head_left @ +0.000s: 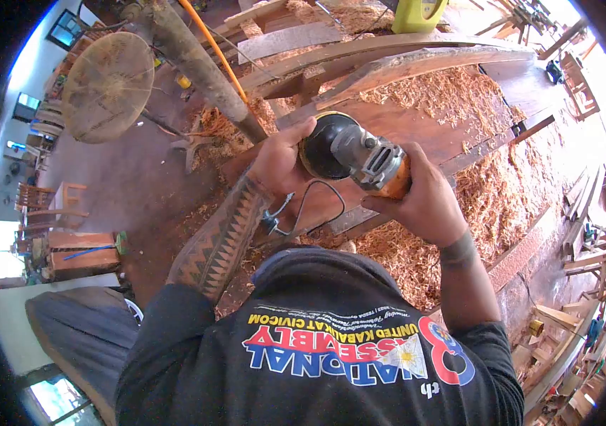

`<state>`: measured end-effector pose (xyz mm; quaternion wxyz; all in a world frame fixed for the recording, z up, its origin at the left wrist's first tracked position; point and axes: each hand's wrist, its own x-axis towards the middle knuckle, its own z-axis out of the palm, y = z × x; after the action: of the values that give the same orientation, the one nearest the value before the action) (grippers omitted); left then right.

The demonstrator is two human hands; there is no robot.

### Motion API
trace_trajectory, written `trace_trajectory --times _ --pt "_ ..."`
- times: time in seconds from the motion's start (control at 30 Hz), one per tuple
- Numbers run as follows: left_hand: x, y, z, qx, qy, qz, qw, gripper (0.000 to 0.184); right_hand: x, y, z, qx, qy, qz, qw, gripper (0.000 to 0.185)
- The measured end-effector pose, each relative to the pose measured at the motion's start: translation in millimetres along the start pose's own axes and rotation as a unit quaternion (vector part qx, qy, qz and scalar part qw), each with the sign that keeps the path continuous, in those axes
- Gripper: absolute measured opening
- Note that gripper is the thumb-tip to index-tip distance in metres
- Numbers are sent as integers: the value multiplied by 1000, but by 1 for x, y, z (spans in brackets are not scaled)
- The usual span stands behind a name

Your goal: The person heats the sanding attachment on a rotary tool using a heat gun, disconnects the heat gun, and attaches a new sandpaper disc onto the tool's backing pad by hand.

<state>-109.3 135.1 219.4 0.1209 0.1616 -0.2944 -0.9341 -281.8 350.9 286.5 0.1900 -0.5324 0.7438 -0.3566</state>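
An angle grinder (376, 162) with a grey metal head and an orange body is held up in front of my chest. My right hand (427, 202) wraps round its orange body. At the other end, a dark round disc (326, 145) with a pale rim faces up, and my left hand (280, 160) grips its left edge, thumb on top; the other fingers are hidden beneath. Below the tool, a dark cord (310, 195) loops down to a blue-grey plug (270, 221). Under the grinder lies a reddish wooden board (416, 131).
Wood shavings (491, 206) cover the floor and part of the board. A long curved timber (416, 64) lies beyond it. A wooden post (204, 64) with a round disc (108, 86) stands at left. A yellow-green container (419, 14) sits at the back; lumber is stacked at right.
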Motion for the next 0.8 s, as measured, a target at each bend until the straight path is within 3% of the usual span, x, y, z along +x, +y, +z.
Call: trace_trajectory --times 0.33,0.43,0.57,0.67,0.8 --pt "-10 -4 -13 1 -11 -17 1000 60 -9 2 8 -34 -5 -20 999 78" --pt "-17 -7 -8 50 -24 39 998 63 -16 10 16 -34 30 -66 997 78" --pt "-30 -14 10 205 22 164 965 59 -28 14 28 1 49 -41 998 78" --pt "-27 -18 13 206 18 208 956 56 -30 4 28 25 58 -41 997 77" --pt "-34 -9 19 350 42 212 911 54 -32 1 27 -1 49 -38 998 76"
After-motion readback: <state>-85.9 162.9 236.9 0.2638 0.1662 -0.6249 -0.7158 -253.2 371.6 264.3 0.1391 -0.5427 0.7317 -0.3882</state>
